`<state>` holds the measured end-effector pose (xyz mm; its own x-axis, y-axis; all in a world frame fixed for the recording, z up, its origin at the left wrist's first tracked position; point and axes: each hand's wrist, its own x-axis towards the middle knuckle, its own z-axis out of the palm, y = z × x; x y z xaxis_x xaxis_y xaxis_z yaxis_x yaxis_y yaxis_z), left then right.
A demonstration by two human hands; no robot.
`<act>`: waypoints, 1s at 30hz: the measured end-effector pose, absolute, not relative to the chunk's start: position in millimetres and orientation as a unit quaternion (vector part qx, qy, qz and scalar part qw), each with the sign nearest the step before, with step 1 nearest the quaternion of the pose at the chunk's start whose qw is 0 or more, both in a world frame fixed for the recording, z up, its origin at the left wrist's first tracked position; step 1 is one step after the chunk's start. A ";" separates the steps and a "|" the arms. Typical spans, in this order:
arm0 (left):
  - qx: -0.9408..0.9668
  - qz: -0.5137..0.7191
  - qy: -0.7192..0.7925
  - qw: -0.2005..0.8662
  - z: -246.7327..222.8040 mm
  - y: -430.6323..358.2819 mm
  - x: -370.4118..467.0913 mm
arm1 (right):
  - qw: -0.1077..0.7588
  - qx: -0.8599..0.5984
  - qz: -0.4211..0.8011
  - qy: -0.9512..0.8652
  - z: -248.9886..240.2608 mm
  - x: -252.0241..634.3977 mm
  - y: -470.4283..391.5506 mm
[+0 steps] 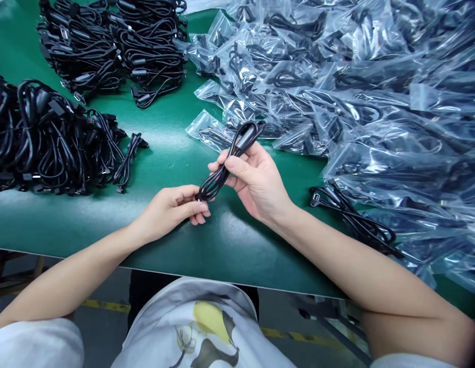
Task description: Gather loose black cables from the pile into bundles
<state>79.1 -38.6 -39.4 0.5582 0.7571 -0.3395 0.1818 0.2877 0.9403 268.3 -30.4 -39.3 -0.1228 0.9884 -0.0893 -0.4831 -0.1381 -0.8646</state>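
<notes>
A coiled black cable is held at a slant above the green table. My right hand is closed round its upper part, thumb across the loops, near a thicker glossy section. At its lower end my left hand pinches the cable, and the fingertips partly hide that end. Just beyond my hands, a small clear zip bag with a dark cable inside lies on the table. Beside my right forearm rests another loose bundle of black cable, its metal connector showing.
Bundled black cables are heaped at the left, and two more stacks stand at the back left. Many clear bags of cables cover the right side. The green table's front edge runs close to my body.
</notes>
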 end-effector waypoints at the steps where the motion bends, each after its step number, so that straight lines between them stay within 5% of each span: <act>1: 0.549 0.199 0.411 0.700 -38.7 -37.9 78.8 | 0.557 -0.369 0.659 -0.345 -39.9 268.0 -30.0; 16: 0.503 0.168 0.334 0.779 -44.9 -34.6 79.9 | 0.595 -0.400 0.596 -0.362 -35.6 261.5 -37.9; 30: 0.554 0.199 0.387 0.710 -42.2 -36.9 82.4 | 0.595 -0.369 0.653 -0.290 -40.1 265.7 -32.2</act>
<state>82.4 -36.9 -42.2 0.6212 0.7117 -0.3280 0.1457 0.3063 0.9407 265.7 -32.2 -40.1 -0.0213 0.9905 -0.1360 -0.5625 -0.1244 -0.8174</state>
